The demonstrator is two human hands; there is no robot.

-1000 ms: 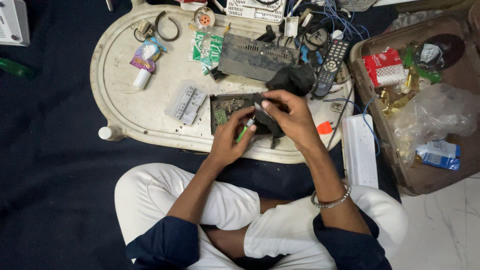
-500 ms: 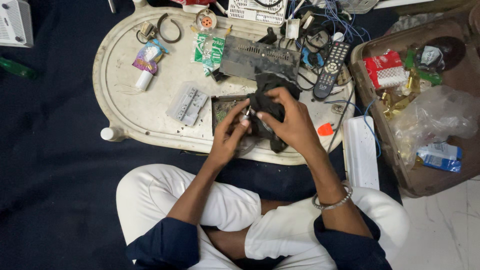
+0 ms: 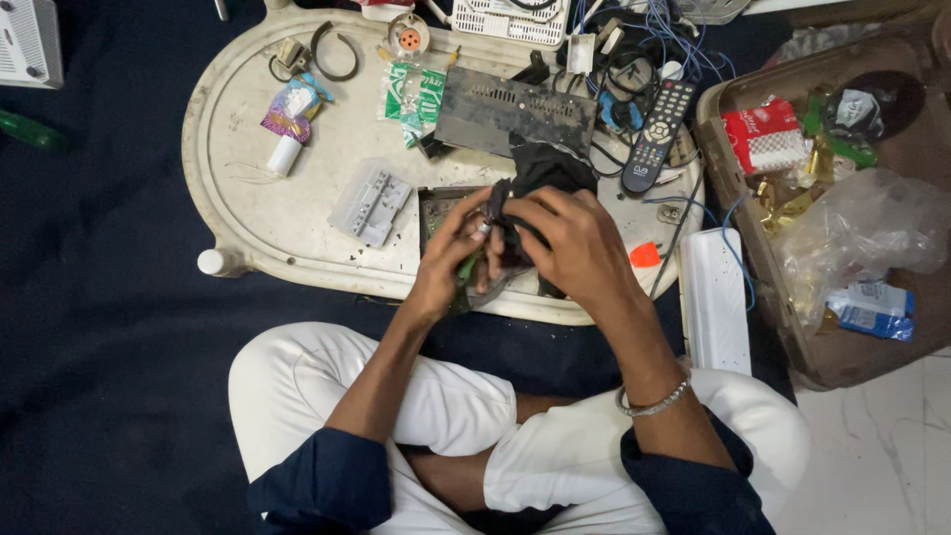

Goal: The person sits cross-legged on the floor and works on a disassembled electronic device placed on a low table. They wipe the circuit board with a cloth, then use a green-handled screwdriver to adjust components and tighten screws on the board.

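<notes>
I sit cross-legged at a low white oval tray table (image 3: pixel 258 208). My left hand (image 3: pixel 448 260) grips a green-handled screwdriver (image 3: pixel 466 267), its tip up against a small black part. My right hand (image 3: pixel 567 241) is closed over that black part (image 3: pixel 540 168), holding it above an open circuit board case (image 3: pixel 436 205) on the table's near edge. What lies under my right palm is hidden.
On the table lie a clear plastic box (image 3: pixel 369 202), a grey metal cover (image 3: pixel 515 112), a black remote (image 3: pixel 659 136), green packets (image 3: pixel 414 94), a white tube (image 3: pixel 283 155) and tangled cables. A white power strip (image 3: pixel 713 297) and a brown box of clutter (image 3: pixel 842 198) sit right.
Both hands stayed at the case and shifted slightly. The black part has been lifted higher under my right hand, and the screwdriver has tilted up toward it.
</notes>
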